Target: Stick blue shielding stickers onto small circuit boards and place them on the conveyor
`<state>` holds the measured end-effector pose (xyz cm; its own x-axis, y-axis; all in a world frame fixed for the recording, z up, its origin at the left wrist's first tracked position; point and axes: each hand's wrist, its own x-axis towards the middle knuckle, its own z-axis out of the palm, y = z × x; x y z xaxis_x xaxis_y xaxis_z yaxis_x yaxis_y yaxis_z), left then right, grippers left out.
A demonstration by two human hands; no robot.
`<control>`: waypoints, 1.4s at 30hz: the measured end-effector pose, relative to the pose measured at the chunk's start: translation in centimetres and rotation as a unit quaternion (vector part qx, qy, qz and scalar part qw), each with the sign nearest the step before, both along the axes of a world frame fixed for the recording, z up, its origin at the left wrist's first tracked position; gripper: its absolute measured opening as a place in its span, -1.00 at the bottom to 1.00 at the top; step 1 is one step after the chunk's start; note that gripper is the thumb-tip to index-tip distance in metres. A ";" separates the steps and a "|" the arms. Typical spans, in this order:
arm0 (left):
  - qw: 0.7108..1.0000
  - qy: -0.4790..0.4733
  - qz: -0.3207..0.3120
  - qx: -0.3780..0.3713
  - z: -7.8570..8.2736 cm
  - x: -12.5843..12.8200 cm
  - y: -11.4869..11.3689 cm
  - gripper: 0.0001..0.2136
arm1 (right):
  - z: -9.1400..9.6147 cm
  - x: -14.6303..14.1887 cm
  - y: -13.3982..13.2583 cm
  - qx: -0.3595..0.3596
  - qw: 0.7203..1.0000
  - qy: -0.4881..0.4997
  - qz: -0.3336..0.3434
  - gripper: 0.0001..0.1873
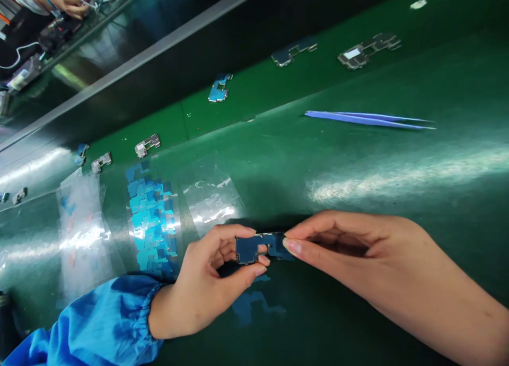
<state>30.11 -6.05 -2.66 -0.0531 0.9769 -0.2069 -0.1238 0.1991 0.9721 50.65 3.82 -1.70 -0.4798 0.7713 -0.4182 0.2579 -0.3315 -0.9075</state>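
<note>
Steadying the circuit board [247, 251] at 6 o'clock in your view, your left hand [204, 286] grips it by its edges; your right hand [369, 252] pinches its 3 o'clock end; best keep the left grip firm, the pinch light; your right thumb covers that tip, so any thin layer there is hard to make out.

Circuit board [246, 250] in left hand [202, 286]; right hand [369, 265] at its right end. Behind left hand, on the worktop [270, 164]: plastic sheet [209, 193]. Left of sheet, film pieces [153, 223]; farther left, plastic bags [81, 228]. Tweezers [358, 119] behind right hand. Row of other boards [218, 89] behind tweezers, sheet and film, running leftward past bags.
</note>
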 end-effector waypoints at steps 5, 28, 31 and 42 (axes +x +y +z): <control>1.000 0.004 -0.003 0.007 0.1 0.2 0.0 -0.61 | 0.0 0.2 -0.2 0.001 1.000 0.010 -0.011 -0.88; 0.982 -0.163 -0.076 -0.058 0.1 -2.1 0.2 -0.78 | -0.8 0.2 -0.5 -0.068 0.994 0.080 0.013 -0.84; 0.979 -0.183 -0.077 -0.050 0.2 -1.9 0.6 -0.80 | -0.9 0.1 -0.5 -0.059 0.994 0.090 0.015 -0.78; 0.977 -0.189 -0.074 -0.060 0.2 -2.1 1.0 -0.85 | -1.4 0.3 -0.6 -0.033 0.997 0.062 0.012 -0.80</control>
